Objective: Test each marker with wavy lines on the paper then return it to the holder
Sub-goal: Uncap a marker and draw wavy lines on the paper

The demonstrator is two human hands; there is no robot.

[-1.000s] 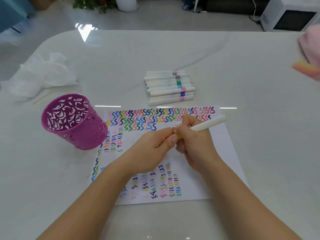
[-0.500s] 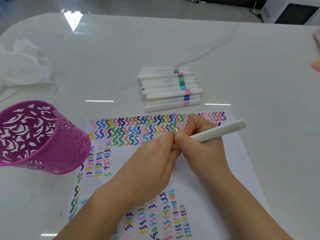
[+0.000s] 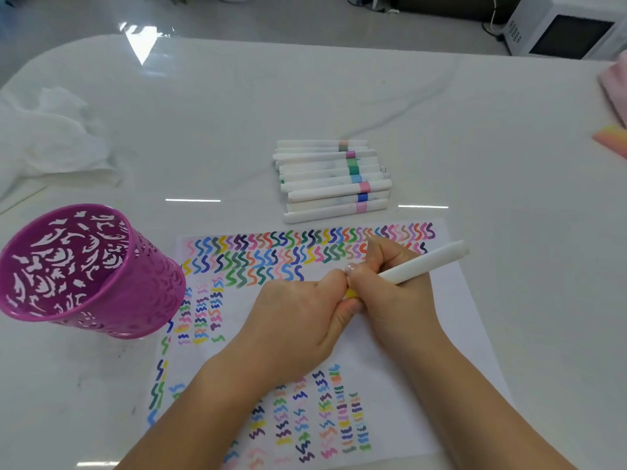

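A white paper [image 3: 454,320] covered in coloured wavy lines lies on the table in front of me. Over its middle, my right hand [image 3: 390,286] grips a white marker [image 3: 424,262] whose barrel points up and right. My left hand [image 3: 298,320] pinches the marker's near end, where a bit of yellow shows between the two hands; whether that end is capped is hidden. A purple cut-out holder [image 3: 101,290] stands tilted at the paper's left edge, with no markers visible inside. Several white markers [image 3: 332,181] with coloured bands lie stacked beyond the paper.
Crumpled white tissue [image 3: 51,137] lies at the far left of the white table [image 3: 203,113]. A pink cloth [image 3: 615,86] and an orange-pink object [image 3: 610,140] sit at the right edge. A white microwave [image 3: 563,28] stands beyond the table.
Both hands stay together on the marker's near end. The view has drawn closer and shifted slightly, so the holder sits further left in frame. The marker's tilt is almost unchanged.
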